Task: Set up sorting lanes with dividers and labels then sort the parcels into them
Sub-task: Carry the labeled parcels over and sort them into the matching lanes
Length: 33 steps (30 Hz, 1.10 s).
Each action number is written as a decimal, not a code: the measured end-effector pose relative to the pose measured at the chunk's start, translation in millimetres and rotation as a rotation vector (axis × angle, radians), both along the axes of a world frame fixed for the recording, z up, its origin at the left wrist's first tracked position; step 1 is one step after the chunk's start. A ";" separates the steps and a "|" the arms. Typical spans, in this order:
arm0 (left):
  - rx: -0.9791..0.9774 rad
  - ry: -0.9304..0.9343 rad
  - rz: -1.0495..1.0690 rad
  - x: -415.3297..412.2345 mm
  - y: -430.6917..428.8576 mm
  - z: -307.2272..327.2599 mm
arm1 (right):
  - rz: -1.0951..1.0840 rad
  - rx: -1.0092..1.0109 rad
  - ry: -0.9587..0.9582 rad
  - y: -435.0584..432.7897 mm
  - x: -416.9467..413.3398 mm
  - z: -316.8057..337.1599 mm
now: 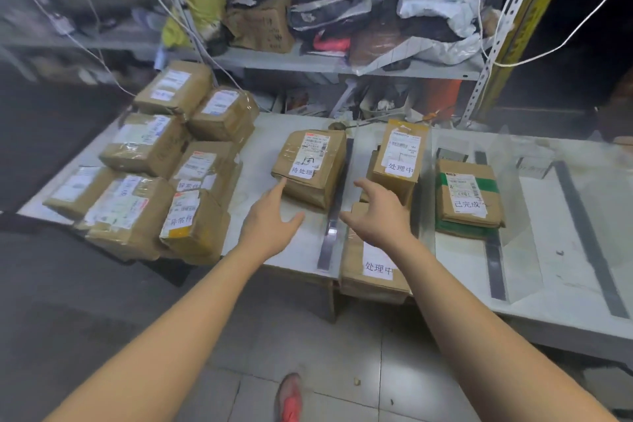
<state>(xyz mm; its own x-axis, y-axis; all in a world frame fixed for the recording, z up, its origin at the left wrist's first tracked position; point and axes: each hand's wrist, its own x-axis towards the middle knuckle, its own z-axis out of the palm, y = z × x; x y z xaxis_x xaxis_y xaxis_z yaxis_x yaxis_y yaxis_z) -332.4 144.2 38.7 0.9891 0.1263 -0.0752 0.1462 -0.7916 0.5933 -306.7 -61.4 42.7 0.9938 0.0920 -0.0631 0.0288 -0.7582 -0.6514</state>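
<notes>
Left hand [270, 223] open over the white table [565, 288], fingers spread, forefinger stretched far and just at the near left corner of the parcel marked 待处理 [310, 166]; cannot tell if the tip touches the cardboard. Thumb pointing right, apart from the parcel, over bare table. Nothing gripped.

Right hand [378, 216] open too, palm down, fingers loosely curved and spread, holding nothing. Hanging above the near, flat parcel marked 处理中 [373, 271], with fingertips close to the near face of the upright parcel marked 处理中 [399, 158]; contact not clear.

Parcel 待处理 lying flat in the first lane, left of the clear divider [334, 216], long axis running near to far and a little tilted to the left at the near end, label side up. Upright parcel standing in the second lane, just right of that divider, long axis near to far, label face turned up and toward the near side. Flat parcel in front of it, reaching over the near edge of the table. Parcel marked 已完成 [467, 197] with green tape in the third lane, flat, long axis near to far, beyond a second clear divider [426, 182] from the right hand.

Pile of unsorted parcels [154, 165] at the left end of the table, well apart from the right hand, near the left one. Shelf [308, 60] with bags and boxes at the far side.
</notes>
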 end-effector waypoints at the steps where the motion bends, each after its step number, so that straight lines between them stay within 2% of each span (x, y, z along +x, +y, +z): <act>1: 0.044 -0.003 -0.004 1.9 16.5 7.4 | 0.032 -0.024 -0.035 10.8 4.0 7.2; 4: 0.179 0.009 -0.013 5.7 68.6 27.7 | 0.125 -0.133 -0.136 49.7 15.1 23.5; 8: 0.284 -0.022 0.003 14.2 139.6 41.8 | 0.201 -0.200 -0.143 111.4 27.3 37.2; 16: 0.517 -0.108 0.068 41.6 287.9 60.1 | 0.212 -0.340 -0.166 252.6 56.6 53.7; 29: 0.506 -0.032 0.070 114.1 428.9 61.5 | 0.230 -0.339 -0.105 394.5 145.3 44.0; 33: 0.437 0.071 0.100 148.6 454.8 48.3 | 0.227 -0.205 -0.031 425.2 181.0 33.0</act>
